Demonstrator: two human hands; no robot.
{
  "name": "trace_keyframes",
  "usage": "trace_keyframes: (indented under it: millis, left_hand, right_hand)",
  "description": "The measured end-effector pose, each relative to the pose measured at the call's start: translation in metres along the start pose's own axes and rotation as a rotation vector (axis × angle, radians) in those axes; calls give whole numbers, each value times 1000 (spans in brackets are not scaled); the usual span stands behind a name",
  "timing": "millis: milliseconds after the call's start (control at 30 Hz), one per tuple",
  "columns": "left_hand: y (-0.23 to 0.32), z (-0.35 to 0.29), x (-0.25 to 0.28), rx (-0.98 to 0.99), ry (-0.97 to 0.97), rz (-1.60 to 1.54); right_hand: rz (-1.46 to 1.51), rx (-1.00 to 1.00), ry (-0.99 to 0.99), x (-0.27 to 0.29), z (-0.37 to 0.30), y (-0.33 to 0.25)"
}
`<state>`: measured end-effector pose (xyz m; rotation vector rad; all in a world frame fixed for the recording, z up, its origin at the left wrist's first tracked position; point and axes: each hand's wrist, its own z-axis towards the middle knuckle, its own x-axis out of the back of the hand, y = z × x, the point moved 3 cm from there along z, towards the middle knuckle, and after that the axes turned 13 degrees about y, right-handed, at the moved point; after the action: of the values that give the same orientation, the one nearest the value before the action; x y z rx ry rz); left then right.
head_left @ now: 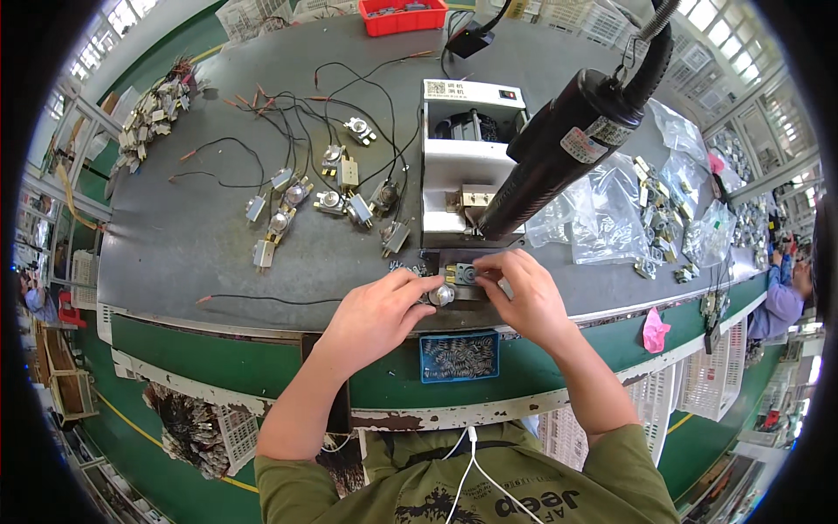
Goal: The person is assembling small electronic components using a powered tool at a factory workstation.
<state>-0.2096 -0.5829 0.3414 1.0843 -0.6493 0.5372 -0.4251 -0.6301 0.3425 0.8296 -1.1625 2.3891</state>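
Note:
Just in front of the machine, my left hand (pixel 375 313) pinches a small thermostat-like part (pixel 443 295) with a round silver face and brass tabs. A thin dark lead trails from beside that hand to the left. My right hand (pixel 529 293) has its thumb and fingers closed at the right end of a small grey metal plate (pixel 466 274) with a round centre. Plate and silver-faced part lie against each other between my fingertips; whether they are joined I cannot tell. Above them stands a black powered screwdriver (pixel 559 148), its tip in the machine (pixel 471 166).
Several similar parts with dark leads (pixel 332 201) lie left of the machine. Plastic bags (pixel 602 218) and loose metal parts are at the right. A blue tray (pixel 459 358) of small springs stands before me. A red bin (pixel 401 19) sits at the back. Another person (pixel 779 301) is far right.

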Motion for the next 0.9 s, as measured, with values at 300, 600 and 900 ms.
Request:
trace_keyframes:
  millis: [300, 600, 900]
  left_hand:
    - [1, 2, -1, -17, -8, 0]
    - [1, 3, -1, -13, -26, 8]
    - [5, 11, 2, 46, -48, -9]
  right_hand:
    - [-16, 58, 15, -6, 1, 5]
    - [-44, 29, 2, -7, 2, 2]
    - [237, 263, 619, 43, 38, -15]
